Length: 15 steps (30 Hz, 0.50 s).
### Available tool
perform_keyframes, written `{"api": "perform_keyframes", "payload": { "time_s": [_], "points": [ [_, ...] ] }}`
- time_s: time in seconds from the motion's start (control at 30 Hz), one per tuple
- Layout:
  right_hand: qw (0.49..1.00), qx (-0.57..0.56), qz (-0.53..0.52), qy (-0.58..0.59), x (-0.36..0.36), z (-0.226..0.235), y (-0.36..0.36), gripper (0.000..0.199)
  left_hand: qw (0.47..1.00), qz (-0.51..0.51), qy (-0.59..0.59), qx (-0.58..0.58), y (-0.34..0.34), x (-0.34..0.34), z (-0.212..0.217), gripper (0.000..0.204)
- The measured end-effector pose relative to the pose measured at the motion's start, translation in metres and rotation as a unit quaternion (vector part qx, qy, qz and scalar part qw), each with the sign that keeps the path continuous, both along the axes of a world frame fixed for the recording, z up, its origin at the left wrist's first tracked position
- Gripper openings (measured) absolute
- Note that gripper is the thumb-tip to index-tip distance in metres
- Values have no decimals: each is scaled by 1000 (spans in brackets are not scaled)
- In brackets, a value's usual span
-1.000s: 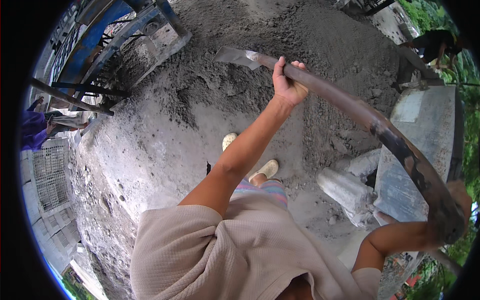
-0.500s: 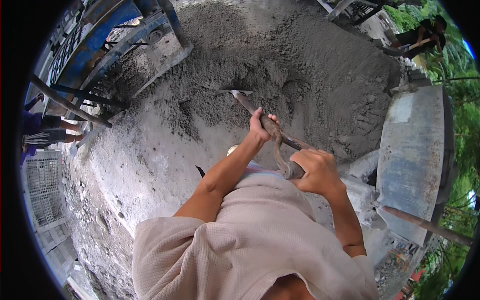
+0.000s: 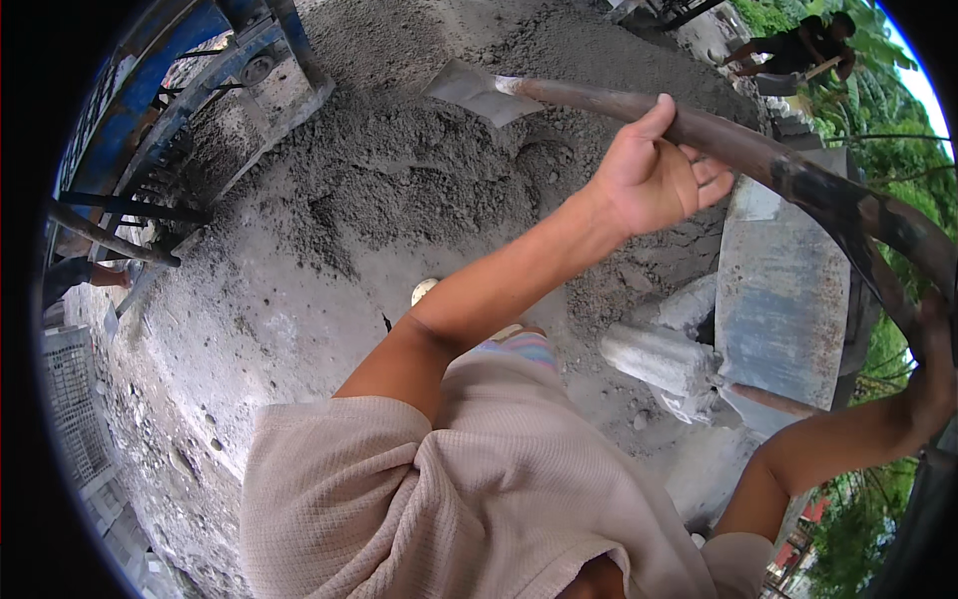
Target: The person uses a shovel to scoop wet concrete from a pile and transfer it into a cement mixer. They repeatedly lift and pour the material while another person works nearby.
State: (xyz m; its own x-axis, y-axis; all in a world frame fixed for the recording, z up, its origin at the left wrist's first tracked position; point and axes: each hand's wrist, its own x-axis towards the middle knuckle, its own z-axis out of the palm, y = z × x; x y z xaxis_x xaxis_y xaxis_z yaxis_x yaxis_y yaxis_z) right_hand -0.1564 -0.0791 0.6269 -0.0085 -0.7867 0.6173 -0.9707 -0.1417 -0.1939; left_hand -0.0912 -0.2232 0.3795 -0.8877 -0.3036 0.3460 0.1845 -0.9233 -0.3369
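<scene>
A shovel (image 3: 589,97) with a pale metal blade (image 3: 483,92) and a dark, forked handle stretches across the upper right, raised in front of me. My left hand (image 3: 654,180) is around the middle of its shaft, thumb lying over it and fingers curled beneath. At the far right rim, my right hand (image 3: 933,364) grips the handle end; its fingers are in shadow and partly hidden. Beneath and beyond the blade spreads a heap of grey sand or wet mix (image 3: 419,165). The blade looks bare from here.
A blue metal frame (image 3: 150,110) stands far left, near a person's leg (image 3: 105,276). On the right are a worn metal sheet-like box (image 3: 783,290), concrete chunks (image 3: 659,357) and a pole (image 3: 773,399). Another person (image 3: 798,50) holds a tool at the far right.
The shovel has swung up and to the right, its blade leaving the heap's surface. My right hand moved out to the right rim; my left hand rose and went right too.
</scene>
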Motion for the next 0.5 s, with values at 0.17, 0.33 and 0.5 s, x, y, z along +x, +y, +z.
{"api": "perform_keyframes", "payload": {
  "time_s": [0.17,0.33,0.5],
  "points": [
    [953,282,-108,-1,42,-236,-114,22,891,109,-385,215,-26,43,-207,22],
    [969,240,-16,-58,47,-276,-72,20,852,15,-494,175,37,104,-254,33],
    [923,349,117,-114,117,-326,21,14,908,42,-410,82,47,91,-249,56]
  ]
}}
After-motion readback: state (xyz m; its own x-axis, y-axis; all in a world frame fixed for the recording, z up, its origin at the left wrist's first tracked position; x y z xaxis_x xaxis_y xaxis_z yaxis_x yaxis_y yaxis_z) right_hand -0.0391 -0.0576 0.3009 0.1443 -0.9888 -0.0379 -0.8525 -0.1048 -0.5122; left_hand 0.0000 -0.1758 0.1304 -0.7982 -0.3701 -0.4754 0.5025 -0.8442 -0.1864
